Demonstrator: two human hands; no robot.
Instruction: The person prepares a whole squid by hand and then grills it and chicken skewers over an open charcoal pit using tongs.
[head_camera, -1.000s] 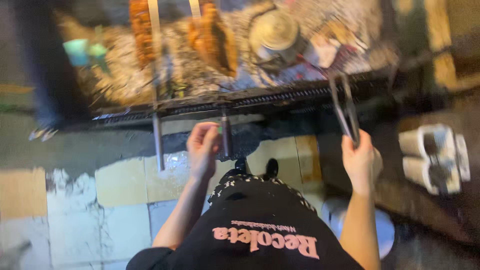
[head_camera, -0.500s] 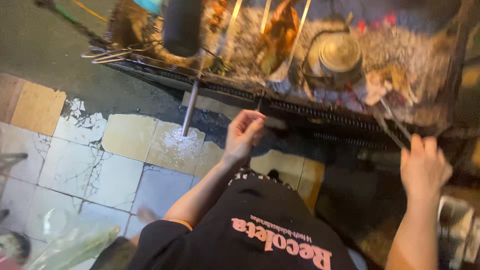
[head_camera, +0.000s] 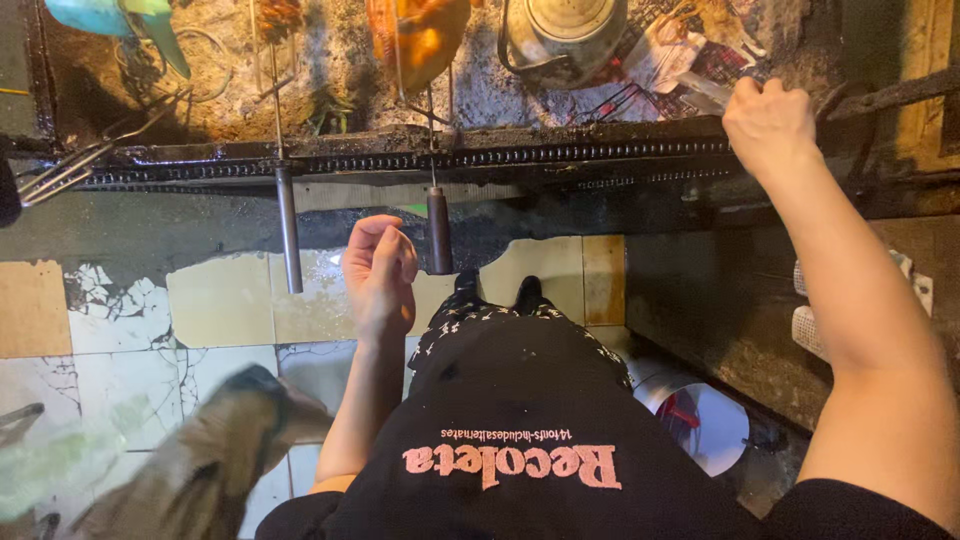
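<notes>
Head view looks straight down on a charcoal grill with a long black toothed front rail (head_camera: 520, 157), where the left hand (head_camera: 379, 275) hangs loosely curled and empty just beside the dark cylindrical handle of a metal spit (head_camera: 439, 230). The right hand (head_camera: 768, 122) is closed at the rail's far end on something I cannot make out. An orange roasting bird (head_camera: 420, 35) sits on that spit, beside a dented metal kettle (head_camera: 565, 35).

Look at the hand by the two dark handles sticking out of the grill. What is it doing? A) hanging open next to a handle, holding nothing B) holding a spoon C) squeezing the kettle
A: the left hand hangs loosely curled beside the skewer handle, with nothing in it.
</notes>
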